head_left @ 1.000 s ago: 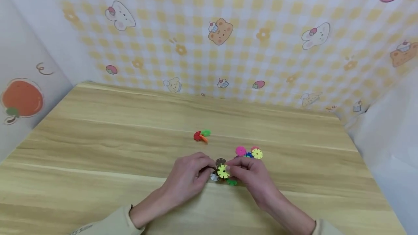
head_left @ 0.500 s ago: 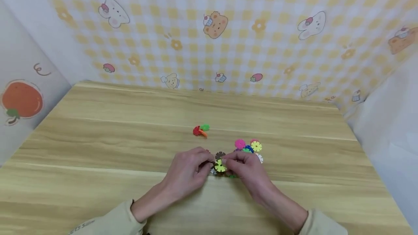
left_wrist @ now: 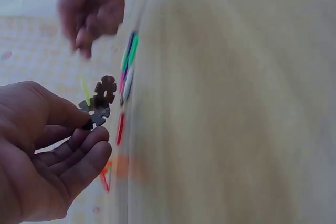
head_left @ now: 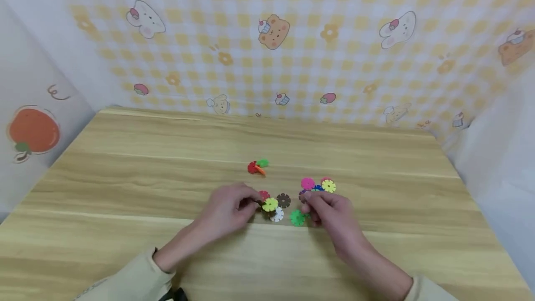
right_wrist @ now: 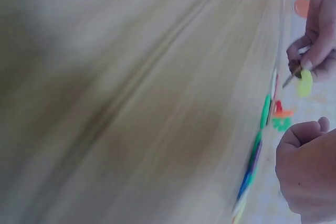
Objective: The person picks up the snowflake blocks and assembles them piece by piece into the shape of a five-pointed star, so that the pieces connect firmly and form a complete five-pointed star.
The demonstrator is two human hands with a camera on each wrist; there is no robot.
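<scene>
My left hand pinches a dark brown notched snowflake disc by its edge, above the table. Joined to it are a second brown disc and a yellow disc, seen edge-on in the left wrist view. My right hand hovers over loose discs at the right, its fingers loosely curled; nothing shows between them. Near its fingertips lies a purple disc, partly covered. Between the hands lie a brown disc, a white disc and a green disc.
Farther back on the wooden table sits a joined red, green and orange disc piece. Pink, yellow and blue discs lie beyond my right hand. A checked cloth covers the back wall.
My right hand has let go of the yellow disc and moved right, over the loose discs. The left hand has shifted left, carrying the yellow disc joined to the brown ones.
</scene>
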